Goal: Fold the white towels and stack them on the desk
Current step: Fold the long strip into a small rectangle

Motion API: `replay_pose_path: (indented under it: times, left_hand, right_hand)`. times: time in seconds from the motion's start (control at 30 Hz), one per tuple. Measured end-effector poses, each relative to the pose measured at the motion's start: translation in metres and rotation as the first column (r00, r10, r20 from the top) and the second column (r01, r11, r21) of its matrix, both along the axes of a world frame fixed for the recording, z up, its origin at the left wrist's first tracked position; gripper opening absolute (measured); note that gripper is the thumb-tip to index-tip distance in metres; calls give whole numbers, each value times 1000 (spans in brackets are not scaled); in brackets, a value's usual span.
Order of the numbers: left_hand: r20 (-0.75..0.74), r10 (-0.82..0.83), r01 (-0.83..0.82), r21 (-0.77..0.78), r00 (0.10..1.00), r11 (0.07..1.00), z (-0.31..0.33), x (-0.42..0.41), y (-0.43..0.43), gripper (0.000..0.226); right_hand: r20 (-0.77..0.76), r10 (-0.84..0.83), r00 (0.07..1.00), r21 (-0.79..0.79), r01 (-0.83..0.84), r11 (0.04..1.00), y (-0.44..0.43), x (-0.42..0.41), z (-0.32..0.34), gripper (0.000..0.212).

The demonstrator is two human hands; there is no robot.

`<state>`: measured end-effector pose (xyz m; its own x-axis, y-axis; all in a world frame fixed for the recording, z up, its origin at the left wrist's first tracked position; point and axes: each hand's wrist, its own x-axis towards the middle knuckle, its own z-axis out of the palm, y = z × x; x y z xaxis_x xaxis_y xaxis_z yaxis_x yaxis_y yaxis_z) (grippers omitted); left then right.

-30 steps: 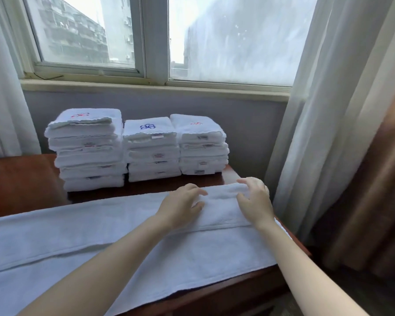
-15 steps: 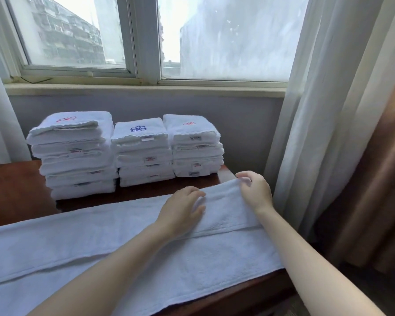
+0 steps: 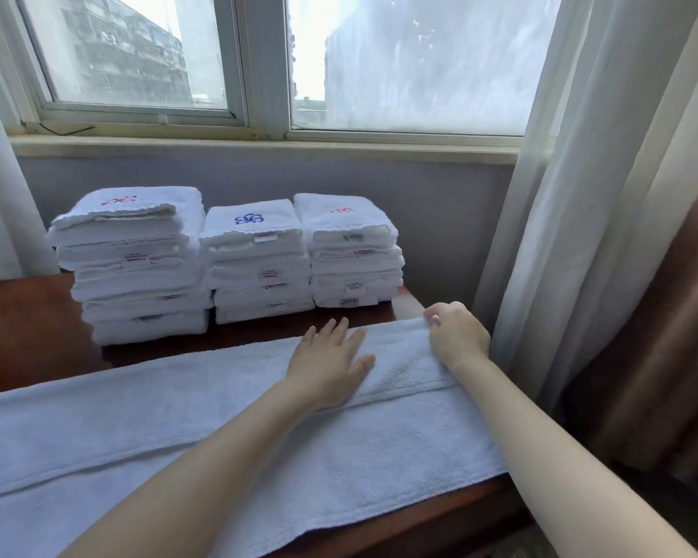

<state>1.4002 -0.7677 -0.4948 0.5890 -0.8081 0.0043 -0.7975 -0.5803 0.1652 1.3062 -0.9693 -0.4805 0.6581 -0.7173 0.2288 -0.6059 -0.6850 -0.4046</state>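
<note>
A window (image 3: 264, 74) fills the far wall, and a white sheer curtain (image 3: 581, 195) hangs down the right side with a brown drape (image 3: 661, 336) beside it. Below the sill, a dark wooden surface (image 3: 25, 328) is seen.

A long white towel (image 3: 178, 428) is laid across the near part of the surface, from the left edge of the view to the right end of the surface. It is folded lengthwise: an upper layer covers the far part, and its edge runs along the towel as a straight line.

Three stacks of folded white towels are set side by side at the back of the surface, against the wall. The left stack (image 3: 138, 267) is topped with red embroidery, the middle stack (image 3: 258, 267) with a blue flower, and the right stack (image 3: 353, 255) with a small red mark. The stacks are kept apart from the long towel by a strip of bare wood.

The left hand (image 3: 331, 364) is laid flat on the upper layer, fingers straight and slightly spread. The far right corner of the long towel is pinched by the right hand (image 3: 458, 336), whose fingers are curled.
</note>
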Motion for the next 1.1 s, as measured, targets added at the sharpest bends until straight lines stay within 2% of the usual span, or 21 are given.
replay_pose_path:
  times: [0.13, 0.2, 0.37, 0.43, 0.6, 0.87, 1.0, 1.1]
  left_hand:
    - [-17, 6, -7, -20, 1000, 1000, 3, -1, 0, 61]
    - [-54, -9, 4, -83, 999, 997, 7, -1, 5, 57]
    - [-68, 55, -64, -141, 996, 988, 14, 1, 44, 54]
    - [-65, 102, -111, -157, 993, 981, 14, 2, 72, 54]
    - [23, 252, -245, -154, 968, 957, 13, 10, 162, 54]
    - [27, 472, -468, -93, 881, 879, 11, 31, 271, 54]
    - [6, 476, -476, -10, 879, 879, 5, 39, 293, 56]
    - [30, 478, -479, 43, 878, 877, 0, 45, 301, 58]
  right_hand:
    - [-37, -16, 999, -179, 9, 984, 16, -1, 2, 35]
    - [-17, 70, 997, -243, -72, 967, 36, 1, 5, 38]
    - [33, 422, 906, -124, -416, 901, 101, 6, 7, 44]
    - [4, 500, 866, -47, -499, 865, 128, 12, 6, 46]
    - [-7, 652, 759, 15, -651, 759, 197, 39, 8, 48]
    - [-85, 788, 609, 25, -790, 613, 300, 82, 3, 52]
    - [-184, 784, 593, 46, -791, 610, 322, 95, -5, 54]
    - [-289, 739, 608, 51, -761, 646, 319, 99, -11, 56]
